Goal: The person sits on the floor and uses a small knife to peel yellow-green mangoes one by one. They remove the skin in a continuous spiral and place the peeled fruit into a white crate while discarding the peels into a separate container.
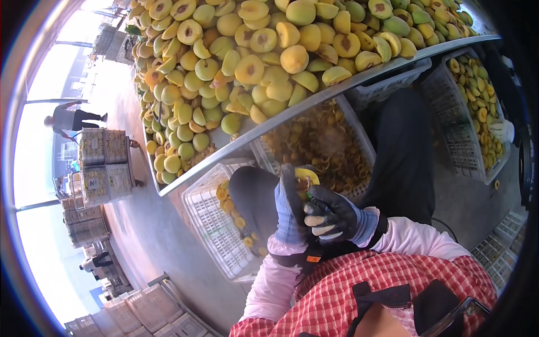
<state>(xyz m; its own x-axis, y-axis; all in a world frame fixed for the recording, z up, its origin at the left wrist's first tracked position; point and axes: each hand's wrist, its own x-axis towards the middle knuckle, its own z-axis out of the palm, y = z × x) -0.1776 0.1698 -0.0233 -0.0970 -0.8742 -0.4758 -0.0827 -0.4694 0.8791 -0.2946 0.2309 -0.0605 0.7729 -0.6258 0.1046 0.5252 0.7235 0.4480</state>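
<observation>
My left hand (289, 206), in a blue-grey work glove with a dark coated palm, holds a yellow halved fruit (307, 176), which looks like a peach. Close beside it my right hand (332, 214), gloved alike, grips a small tool (308, 185) with a metal loop-shaped end at the fruit's cut face. A bit of green shows at the tool's handle; the rest is hidden in the fingers. Under both hands a crate (356, 120) holds brown and yellow fruit scraps. Many halved yellow-green fruits (248, 69) lie piled on a metal-edged table (252, 134) beyond.
A white plastic crate (219, 227) with fruit halves stands at my left knee. Another full crate (459, 126) is on the right, with a co-worker's gloved hand (501, 129) at it. Stacked crates (105, 164) and a person (65, 119) are at the far left.
</observation>
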